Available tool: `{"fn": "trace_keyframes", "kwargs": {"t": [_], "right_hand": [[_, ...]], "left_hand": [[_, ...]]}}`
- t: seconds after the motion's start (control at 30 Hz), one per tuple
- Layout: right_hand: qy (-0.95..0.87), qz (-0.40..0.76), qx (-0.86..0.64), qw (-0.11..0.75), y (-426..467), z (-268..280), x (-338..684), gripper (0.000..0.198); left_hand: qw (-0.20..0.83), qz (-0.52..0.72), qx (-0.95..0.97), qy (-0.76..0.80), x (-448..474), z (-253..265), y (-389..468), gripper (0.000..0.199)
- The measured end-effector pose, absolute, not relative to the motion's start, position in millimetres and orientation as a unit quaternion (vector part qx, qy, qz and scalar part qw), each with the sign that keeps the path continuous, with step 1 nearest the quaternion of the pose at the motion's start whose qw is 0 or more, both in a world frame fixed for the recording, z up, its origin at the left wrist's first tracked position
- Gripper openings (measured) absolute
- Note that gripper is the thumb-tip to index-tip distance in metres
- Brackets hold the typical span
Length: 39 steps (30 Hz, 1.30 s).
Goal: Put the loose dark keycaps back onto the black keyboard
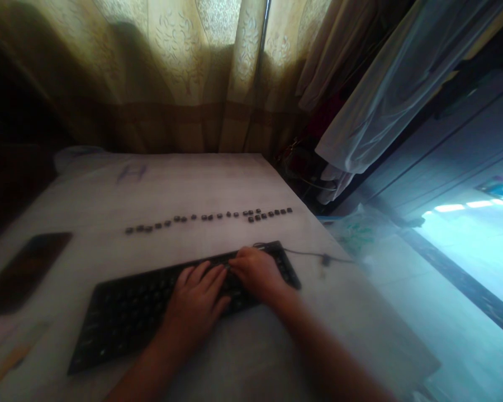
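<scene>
- Black rectangular keyboard (126, 312) lies on the white-covered table (184, 184), near small dark blocks (219, 215).
- Left hand (195, 304) rests open across it.
- Right hand (257, 272) bunches its fingers there; cannot tell whether gripping.

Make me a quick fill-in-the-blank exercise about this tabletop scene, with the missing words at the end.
The colour of the keyboard is ____.
Beyond the keyboard, small dark pieces lie on the ____.
In the picture, a flat dark rectangular object lies to the ____ of the keyboard.
Behind the pieces, in the background, hangs a patterned ____.

Missing words: black; table; left; curtain.
</scene>
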State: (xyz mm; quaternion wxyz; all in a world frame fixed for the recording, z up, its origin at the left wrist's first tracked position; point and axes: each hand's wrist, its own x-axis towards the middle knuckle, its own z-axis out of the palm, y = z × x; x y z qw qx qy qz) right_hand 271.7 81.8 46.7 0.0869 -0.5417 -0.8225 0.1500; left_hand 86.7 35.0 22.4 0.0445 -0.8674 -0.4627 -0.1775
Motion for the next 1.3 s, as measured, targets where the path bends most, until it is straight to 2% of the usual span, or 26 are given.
{"fn": "trace_keyframes", "kwargs": {"t": [0.2, 0.43, 0.67, 1.13, 1.3], "right_hand": [[-0.818, 0.153, -0.543, 0.113, 81.9, 42.4, 271.6, 0.02], [-0.826, 0.135, -0.541, 0.082, 83.0, 43.8, 272.3, 0.02], [-0.832, 0.095, -0.528, 0.138, 80.0, 29.0, 274.2, 0.021], [-0.838, 0.115, -0.523, 0.102, 83.2, 38.3, 274.6, 0.02], [-0.843, 0.072, -0.525, 0.091, 79.6, 32.8, 270.2, 0.02]], "left_hand": [[0.057, -0.171, -0.869, -0.46, 87.5, 21.4, 34.6, 0.039], [0.054, -0.177, -0.871, -0.456, 85.5, 21.8, 35.5, 0.04], [0.042, -0.195, -0.863, -0.464, 84.9, 17.4, 34.9, 0.043], [0.041, -0.184, -0.869, -0.458, 84.1, 14.6, 35.7, 0.045], [0.037, -0.189, -0.867, -0.46, 84.1, 13.6, 36.1, 0.047]]}}
